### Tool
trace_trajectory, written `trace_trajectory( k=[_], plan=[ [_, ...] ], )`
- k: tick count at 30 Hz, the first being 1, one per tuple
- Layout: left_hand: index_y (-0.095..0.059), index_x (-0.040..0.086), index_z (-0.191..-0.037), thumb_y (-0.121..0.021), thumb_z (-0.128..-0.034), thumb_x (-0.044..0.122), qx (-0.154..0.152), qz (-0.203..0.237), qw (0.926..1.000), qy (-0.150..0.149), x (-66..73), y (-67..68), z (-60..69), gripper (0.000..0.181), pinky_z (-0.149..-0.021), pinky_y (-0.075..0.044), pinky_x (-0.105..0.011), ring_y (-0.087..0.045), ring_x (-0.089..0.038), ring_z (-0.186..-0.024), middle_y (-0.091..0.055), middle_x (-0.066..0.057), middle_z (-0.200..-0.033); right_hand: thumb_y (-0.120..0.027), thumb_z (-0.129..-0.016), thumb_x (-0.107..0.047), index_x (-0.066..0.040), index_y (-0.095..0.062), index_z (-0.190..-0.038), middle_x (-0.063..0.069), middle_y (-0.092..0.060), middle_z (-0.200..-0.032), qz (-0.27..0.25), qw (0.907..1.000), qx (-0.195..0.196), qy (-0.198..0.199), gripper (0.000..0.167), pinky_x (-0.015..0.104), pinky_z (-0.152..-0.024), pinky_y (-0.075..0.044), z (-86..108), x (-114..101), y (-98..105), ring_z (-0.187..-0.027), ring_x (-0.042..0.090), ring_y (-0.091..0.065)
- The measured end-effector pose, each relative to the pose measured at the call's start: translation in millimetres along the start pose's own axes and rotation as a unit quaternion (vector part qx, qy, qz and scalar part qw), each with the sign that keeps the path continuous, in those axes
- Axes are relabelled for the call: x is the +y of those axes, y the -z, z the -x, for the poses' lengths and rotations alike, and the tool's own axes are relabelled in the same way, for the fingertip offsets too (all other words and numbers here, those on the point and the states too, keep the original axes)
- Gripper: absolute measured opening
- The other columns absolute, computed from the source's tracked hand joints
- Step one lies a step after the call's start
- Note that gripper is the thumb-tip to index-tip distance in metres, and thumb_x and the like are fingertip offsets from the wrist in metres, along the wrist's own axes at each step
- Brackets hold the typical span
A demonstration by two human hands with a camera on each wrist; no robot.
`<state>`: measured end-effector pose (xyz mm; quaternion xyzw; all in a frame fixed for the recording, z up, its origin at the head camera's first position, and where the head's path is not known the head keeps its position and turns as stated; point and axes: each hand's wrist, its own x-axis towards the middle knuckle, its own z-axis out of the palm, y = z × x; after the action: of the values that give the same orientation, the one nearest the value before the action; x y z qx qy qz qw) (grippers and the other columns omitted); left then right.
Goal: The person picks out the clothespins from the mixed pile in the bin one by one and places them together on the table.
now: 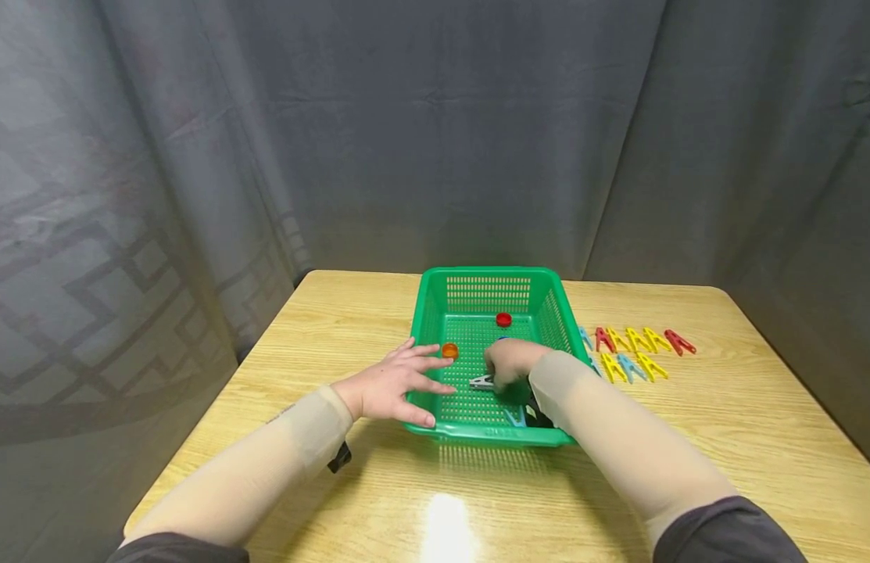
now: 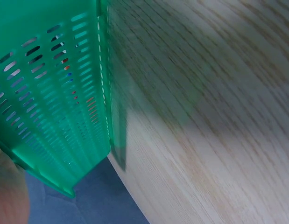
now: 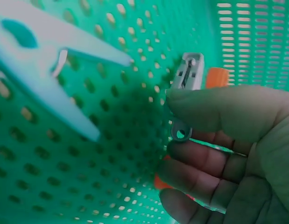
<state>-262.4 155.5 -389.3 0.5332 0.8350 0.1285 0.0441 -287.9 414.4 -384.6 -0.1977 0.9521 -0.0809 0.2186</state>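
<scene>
A green plastic basket (image 1: 494, 432) with perforated sides stands on the table. My left hand (image 1: 395, 385) lies over its left rim with fingers spread; part of that hand (image 2: 10, 191) shows in the left wrist view. Inside the basket, my right hand (image 1: 513, 363) pinches a small grey tool (image 3: 187, 74) with a hole at one end; its exact kind is unclear. A light blue clothespin (image 3: 32, 56) lies near that hand. An orange cap-like piece (image 1: 450, 350) and a red one (image 1: 503, 319) sit on the basket floor. A blue piece (image 1: 503, 338) is mostly hidden behind the right hand.
To the basket's right lie yellow clothespins (image 1: 639, 339), red clothespins (image 1: 679, 342) and light blue clothespins (image 1: 630, 367) in rough rows. Something black (image 1: 536, 414) is partly hidden in the basket's near right corner. A grey curtain (image 1: 435, 141) hangs behind the wooden table (image 1: 350, 313).
</scene>
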Motion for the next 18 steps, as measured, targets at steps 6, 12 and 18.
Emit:
trace_trajectory(
  k=[6, 12, 18],
  plan=[
    [-0.063, 0.022, -0.13, -0.062, -0.0851, 0.052, 0.0, 0.004, 1.0, -0.001, -1.1, 0.3, 0.6, 0.054, -0.113, 0.0, -0.059, -0.015, -0.028, -0.146, -0.036, -0.007, -0.153, -0.073, -0.078, -0.008, -0.007, -0.067, -0.093, 0.001, -0.062, -0.086, -0.021, 0.9996, 0.007, 0.016, 0.017, 0.033, -0.066, -0.048, 3.5, -2, 4, -0.075, 0.018, -0.054],
    [-0.062, 0.023, -0.131, -0.061, -0.0854, 0.054, 0.0, 0.003, 1.0, 0.0, -1.9, -0.1, 1.1, 0.055, -0.113, 0.0, -0.058, -0.014, -0.027, -0.146, -0.036, -0.005, -0.153, -0.074, -0.081, -0.012, -0.008, -0.068, -0.093, 0.001, -0.062, -0.086, -0.033, 0.9985, 0.021, 0.038, 0.014, 0.033, -0.064, -0.049, 4.2, -3, 7, -0.073, 0.017, -0.054],
    [-0.063, 0.024, -0.13, -0.061, -0.0854, 0.055, -0.002, 0.007, 1.0, 0.002, -0.6, 0.0, 0.5, 0.055, -0.114, 0.0, -0.057, -0.015, -0.028, -0.146, -0.036, -0.005, -0.153, -0.075, -0.082, -0.015, -0.009, -0.068, -0.093, 0.0, -0.062, -0.087, -0.034, 0.9972, 0.042, 0.052, 0.015, 0.032, -0.064, -0.048, 7.0, -2, 13, -0.072, 0.016, -0.054]
  ],
)
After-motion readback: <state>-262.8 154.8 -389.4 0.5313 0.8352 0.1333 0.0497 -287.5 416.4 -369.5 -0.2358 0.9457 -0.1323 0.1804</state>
